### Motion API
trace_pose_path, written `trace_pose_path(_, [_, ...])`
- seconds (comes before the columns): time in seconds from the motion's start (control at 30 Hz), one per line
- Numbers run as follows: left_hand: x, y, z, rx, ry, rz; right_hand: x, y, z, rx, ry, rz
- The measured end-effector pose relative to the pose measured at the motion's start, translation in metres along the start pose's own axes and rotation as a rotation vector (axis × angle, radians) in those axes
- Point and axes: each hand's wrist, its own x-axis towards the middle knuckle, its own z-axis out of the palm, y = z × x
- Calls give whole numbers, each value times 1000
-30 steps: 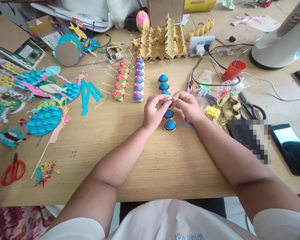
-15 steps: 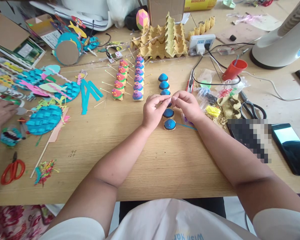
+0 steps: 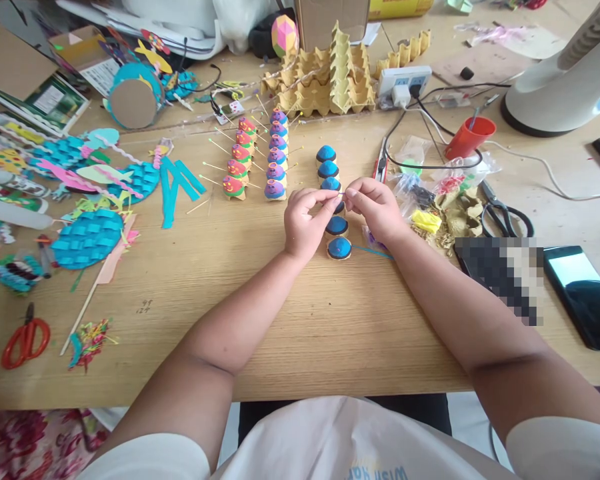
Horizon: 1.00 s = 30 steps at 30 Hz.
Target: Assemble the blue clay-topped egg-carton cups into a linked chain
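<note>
Above the wooden table (image 3: 340, 347), I note the person's left hand (image 3: 306, 220) and right hand (image 3: 375, 208) jointly pinching a thin sliver (image 3: 343, 193), too small to identify, over the blue-domed row (image 3: 337, 225), with egg cartons (image 3: 341, 80) at twelve o'clock, red cup (image 3: 469, 140) at two, orange-handled scissors (image 3: 28, 328) at eight.

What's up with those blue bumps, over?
Left hand, right hand: pinching a tiny thin dark piece. Dark-rimmed blue domes: in a row. In the way: hands hide part.

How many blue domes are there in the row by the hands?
6 blue domes visible: one partly hidden by the left hand, three beyond it, two on its near side. The hand may hide more.
</note>
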Motion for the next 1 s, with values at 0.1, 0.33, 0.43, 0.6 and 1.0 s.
trace_pose_path(0.1, [0,1,0,-17,0,-13,0,0,0,-19,-2,-4])
trace_pose_path(0.33, [0,1,1,-54,-6,-45,-1,2,0,-57,-17,-7])
trace_pose_path(0.43, [0,0,1,-44,-7,-52,-1,2,0,-56,-22,0])
trace_pose_path(0.6, [0,-2,1,-47,-31,-75,0,3,0,-42,-30,2])
trace_pose_path(1.0, [1,-1,0,-83,-79,-82,0,1,0,-12,-37,30])
